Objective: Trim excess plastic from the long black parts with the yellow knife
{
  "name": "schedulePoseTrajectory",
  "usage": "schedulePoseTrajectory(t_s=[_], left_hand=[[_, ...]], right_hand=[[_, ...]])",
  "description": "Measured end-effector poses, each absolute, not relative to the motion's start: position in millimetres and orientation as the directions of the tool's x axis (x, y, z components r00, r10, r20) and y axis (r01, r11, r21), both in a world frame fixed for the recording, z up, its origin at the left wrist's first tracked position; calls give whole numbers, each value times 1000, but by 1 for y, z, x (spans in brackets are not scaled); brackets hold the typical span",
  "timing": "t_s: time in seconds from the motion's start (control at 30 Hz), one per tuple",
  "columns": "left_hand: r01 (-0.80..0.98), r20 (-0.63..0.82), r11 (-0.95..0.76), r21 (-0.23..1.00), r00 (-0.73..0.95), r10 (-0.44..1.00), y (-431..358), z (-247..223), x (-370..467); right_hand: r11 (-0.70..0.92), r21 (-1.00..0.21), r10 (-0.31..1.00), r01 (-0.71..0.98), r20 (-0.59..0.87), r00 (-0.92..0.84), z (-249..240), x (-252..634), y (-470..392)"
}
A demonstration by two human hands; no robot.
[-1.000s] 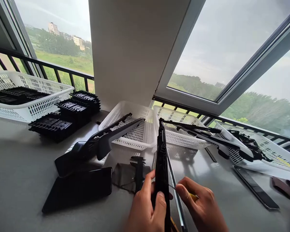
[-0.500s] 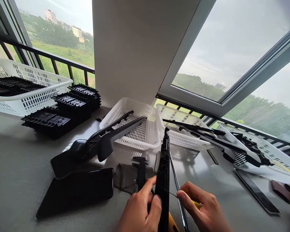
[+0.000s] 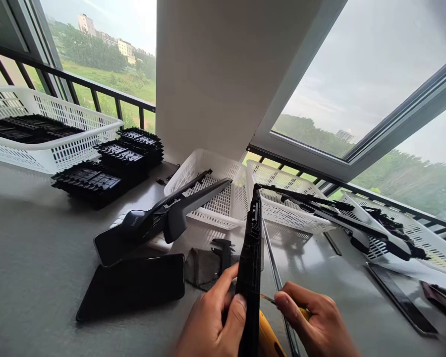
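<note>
My left hand [image 3: 217, 317] is closed around a long black plastic trim strip [image 3: 251, 248], held upright and pointing away from me. Its ribbed, clipped side faces me. In my right hand [image 3: 312, 315] a thin tool with a yellow handle [image 3: 305, 313] is pinched. Its narrow metal tip [image 3: 268, 298] meets the strip's right edge; the very end is hidden. Beneath the strip, a yellow and black object [image 3: 270, 339] shows partly. A long shiny metal bar [image 3: 273, 258] lies just right of the strip. Dark calipers [image 3: 224, 253] rest on a grey cloth [image 3: 200, 267] beyond my left hand.
A black glossy panel [image 3: 134, 285] and black armrest-like parts [image 3: 176, 220] lie left, partly on a white basket [image 3: 241, 218]. Stacked black grids [image 3: 92, 181] stand near another basket [image 3: 59, 153]. More trim parts [image 3: 330, 213] rest across baskets at right, near a dark flat strip [image 3: 401, 300].
The view has shifted slightly, so the scene sits further right. My hands keep their hold, and the tool's tip stays at the strip's edge. Fingers at the far right edge have gone from view.
</note>
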State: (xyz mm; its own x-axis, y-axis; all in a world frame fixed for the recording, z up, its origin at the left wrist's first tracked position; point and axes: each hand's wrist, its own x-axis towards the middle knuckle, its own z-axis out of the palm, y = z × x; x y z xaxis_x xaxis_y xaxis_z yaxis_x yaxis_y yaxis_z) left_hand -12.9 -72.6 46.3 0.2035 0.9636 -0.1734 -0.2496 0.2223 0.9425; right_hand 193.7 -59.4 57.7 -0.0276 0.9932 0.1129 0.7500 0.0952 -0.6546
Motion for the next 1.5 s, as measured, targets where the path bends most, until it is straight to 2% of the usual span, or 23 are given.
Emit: schedulePoseTrajectory(t_s=[0.1,0.33,0.5,0.73,0.83,1.0,1.2,1.27,1.5], left_hand=[[-236,-178,222,946,194,965,-72,45,-16],[-224,-157,154,962,3,988,-67,40,-12],[-215,-175,160,963,-53,983,-70,41,-9],[-184,-162,164,969,29,986,-76,47,-12],[-144,-165,173,974,62,984,-75,47,-16],[-134,-198,209,969,87,976,-78,43,-21],[-141,-224,236,962,96,970,-82,39,-23],[-127,-245,258,958,108,964,-82,40,-25],[-78,-177,183,980,80,981,-80,44,-25]], right_hand=[[106,-634,992,766,123,-35,54,194,-57],[96,-637,993,765,115,-29,44,192,-50],[95,-636,990,766,141,-5,40,192,-47],[4,-653,991,758,103,84,40,196,-40],[35,-679,990,733,126,69,40,199,-40],[170,-685,985,708,146,-96,37,201,-38],[95,-669,990,737,142,1,40,195,-39],[105,-655,988,748,153,-5,40,196,-37],[156,-637,982,755,182,-49,37,199,-33]])
